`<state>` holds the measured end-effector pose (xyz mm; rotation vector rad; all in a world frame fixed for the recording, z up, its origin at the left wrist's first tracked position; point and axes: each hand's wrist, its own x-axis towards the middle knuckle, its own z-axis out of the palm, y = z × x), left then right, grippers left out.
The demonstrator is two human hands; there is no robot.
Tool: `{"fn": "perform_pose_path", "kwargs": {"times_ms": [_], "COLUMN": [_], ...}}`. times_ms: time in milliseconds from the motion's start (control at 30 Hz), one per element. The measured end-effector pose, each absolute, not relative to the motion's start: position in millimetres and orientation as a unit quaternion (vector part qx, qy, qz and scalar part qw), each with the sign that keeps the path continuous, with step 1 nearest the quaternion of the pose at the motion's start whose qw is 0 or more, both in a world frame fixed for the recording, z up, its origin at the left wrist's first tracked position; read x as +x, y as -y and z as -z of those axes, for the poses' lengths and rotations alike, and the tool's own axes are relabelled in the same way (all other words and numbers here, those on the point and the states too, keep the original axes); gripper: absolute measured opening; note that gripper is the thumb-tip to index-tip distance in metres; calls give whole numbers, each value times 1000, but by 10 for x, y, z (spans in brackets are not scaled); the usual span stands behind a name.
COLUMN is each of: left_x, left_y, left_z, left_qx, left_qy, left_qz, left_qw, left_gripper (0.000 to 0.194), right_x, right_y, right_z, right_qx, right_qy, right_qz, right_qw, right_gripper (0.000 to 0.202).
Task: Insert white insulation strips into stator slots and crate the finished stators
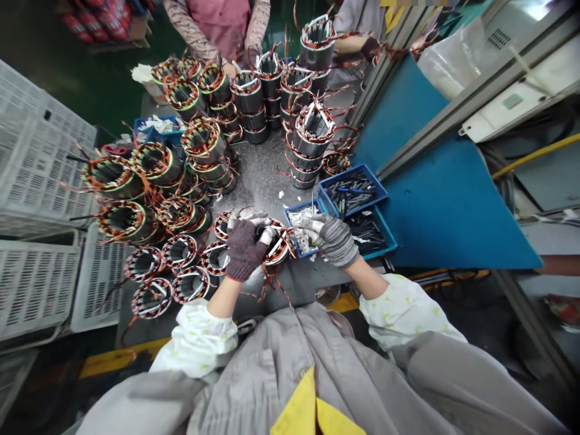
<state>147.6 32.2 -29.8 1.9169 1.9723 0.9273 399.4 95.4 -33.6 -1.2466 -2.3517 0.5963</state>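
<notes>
A wound motor stator (281, 249) with copper wires and white strips lies on the bench in front of me. My left hand (247, 241), in a dark maroon glove with pale fingertips, is closed over its left rim. My right hand (334, 239), in a grey striped glove, is just right of the stator, above a small blue tray (304, 252) of white pieces. Its fingers are pinched together, and a thin pointed piece rises beside them. What the pinch holds is too small to make out. Loose copper leads (274, 283) hang toward me from the stator.
Stacked stators (211, 160) crowd the left and back, with shorter ones (151, 297) at front left. Blue bins (385, 238) of black sleeves stand right, near a blue panel (457, 211) and metal post. White crates (36, 284) line the left. Co-workers (220, 24) stand opposite.
</notes>
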Motion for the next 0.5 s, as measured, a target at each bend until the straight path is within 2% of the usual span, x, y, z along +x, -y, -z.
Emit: {"fn": "perform_pose_path", "kwargs": {"times_ms": [233, 400, 500], "left_x": [1490, 1487, 1483], "left_y": [-335, -329, -329], "left_z": [275, 283, 298], "left_qx": [660, 656, 654], "left_qy": [-673, -676, -680], "left_qz": [-313, -308, -303], "left_qw": [117, 132, 133], "left_gripper": [24, 26, 26], "right_x": [3871, 3953, 3999], "right_y": [-967, -994, -969], "right_z": [305, 284, 321], "right_qx": [-456, -465, -464], "right_qy": [849, 831, 827], "right_qz": [-202, -202, -228], "right_qw": [178, 229, 221], "right_gripper": [29, 31, 33]}}
